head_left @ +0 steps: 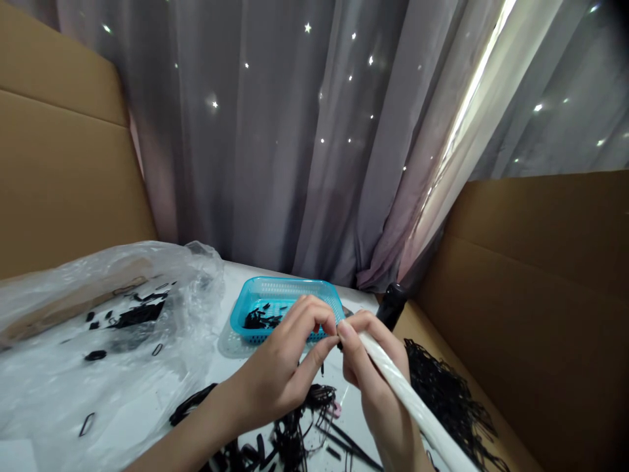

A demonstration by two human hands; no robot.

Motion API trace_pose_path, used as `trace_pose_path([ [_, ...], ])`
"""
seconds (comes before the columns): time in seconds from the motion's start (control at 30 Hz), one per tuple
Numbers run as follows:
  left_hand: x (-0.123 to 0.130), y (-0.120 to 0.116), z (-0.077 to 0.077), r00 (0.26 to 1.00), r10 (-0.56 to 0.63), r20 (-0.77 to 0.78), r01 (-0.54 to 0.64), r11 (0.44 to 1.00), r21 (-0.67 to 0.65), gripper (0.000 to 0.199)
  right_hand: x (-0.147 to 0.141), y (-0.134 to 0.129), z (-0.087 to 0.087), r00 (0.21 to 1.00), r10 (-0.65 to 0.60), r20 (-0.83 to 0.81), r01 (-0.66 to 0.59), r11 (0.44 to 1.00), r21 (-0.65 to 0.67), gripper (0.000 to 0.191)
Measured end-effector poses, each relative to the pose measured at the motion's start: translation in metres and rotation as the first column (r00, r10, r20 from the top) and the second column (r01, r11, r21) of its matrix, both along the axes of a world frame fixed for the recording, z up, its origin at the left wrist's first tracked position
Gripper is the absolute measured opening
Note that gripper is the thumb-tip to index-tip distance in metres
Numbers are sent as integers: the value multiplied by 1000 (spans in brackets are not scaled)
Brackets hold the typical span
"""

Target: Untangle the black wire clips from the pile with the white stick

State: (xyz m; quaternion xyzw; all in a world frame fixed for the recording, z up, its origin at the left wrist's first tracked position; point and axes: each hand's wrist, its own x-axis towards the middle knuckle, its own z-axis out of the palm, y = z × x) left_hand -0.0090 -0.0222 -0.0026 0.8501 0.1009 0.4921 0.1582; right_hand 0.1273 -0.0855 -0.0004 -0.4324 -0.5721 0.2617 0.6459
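My left hand point(289, 367) is closed in a pinch, its thumb and index fingertips meeting at the fingertips of the other hand. Whatever lies in that pinch is too small to make out. My right hand point(376, 377) is closed around a long, glossy white tube-like strip point(410, 396), which slants from between thumb and index finger down to the lower right. A small dark bit shows under the meeting fingertips. Just behind both hands stands a blue plastic basket point(289, 283) with small black pieces point(260, 319) inside.
Clear plastic sheeting point(187, 288) with black bits and loops covers the left. Tangled black strands point(295, 432) lie below my hands, with another heap point(442, 387) at right. A black handle-like object point(392, 305) stands behind my right hand. Cardboard walls point(540, 282) and a curtain point(275, 164) surround the white table.
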Motion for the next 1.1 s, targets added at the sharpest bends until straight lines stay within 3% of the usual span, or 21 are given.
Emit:
trace_pose_path([
  [0.2,0,3,1,998,70,-8,-68,984,165,19,-3,5,-11,983,75,-169,-87,994,-62,31],
  [0.43,-1,10,3,993,92,-81,-74,978,196,13,-7,17,-14,879,176,-443,-254,960,-122,34],
  [0.53,-3,14,3,980,143,-137,-100,955,278,12,-8,19,-14,839,190,-510,-306,939,-155,36],
  [0.67,-1,16,0,965,224,-137,-161,918,363,14,-9,22,-14,811,183,-556,-329,928,-175,36],
  [0.77,4,12,-4,968,201,-151,-132,917,375,12,-4,25,-10,797,142,-586,-284,946,-158,39],
  [0.9,11,4,-8,980,108,-169,-43,937,347,13,9,26,0,807,77,-585,-169,980,-104,34],
  [1.1,10,11,-10,993,-61,97,53,994,92,15,16,19,4,837,144,-529,-216,973,-76,31],
])
